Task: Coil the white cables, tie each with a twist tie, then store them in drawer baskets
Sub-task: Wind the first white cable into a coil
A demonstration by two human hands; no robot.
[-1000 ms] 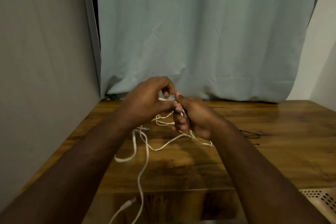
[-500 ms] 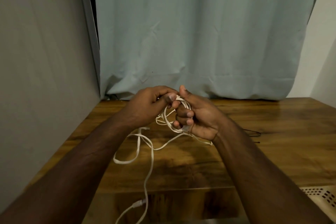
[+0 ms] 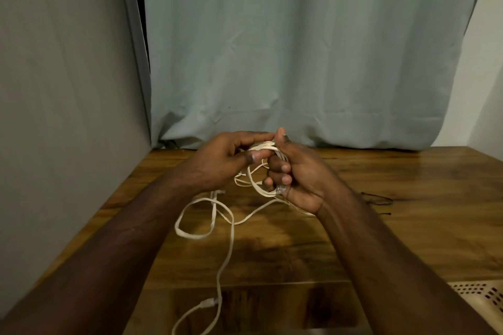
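Note:
A long white cable (image 3: 231, 242) lies in loose loops on the wooden table (image 3: 408, 226) and hangs over its front edge, its plug end (image 3: 209, 302) dangling below. My right hand (image 3: 296, 179) grips a small coil of this cable, a clear connector showing by its lower fingers. My left hand (image 3: 231, 156) pinches the cable strands at the top of the coil, right against the right thumb. Both hands hover above the back middle of the table.
Thin black twist ties (image 3: 377, 198) lie on the table to the right of my hands. A perforated beige basket corner (image 3: 481, 294) shows at the lower right. A pale curtain (image 3: 299, 49) hangs behind the table, and a grey wall stands on the left.
More cable is gathered into the coil in my right hand. The loose end has been drawn up, its plug rising along the table's front edge. Both hands stay close together.

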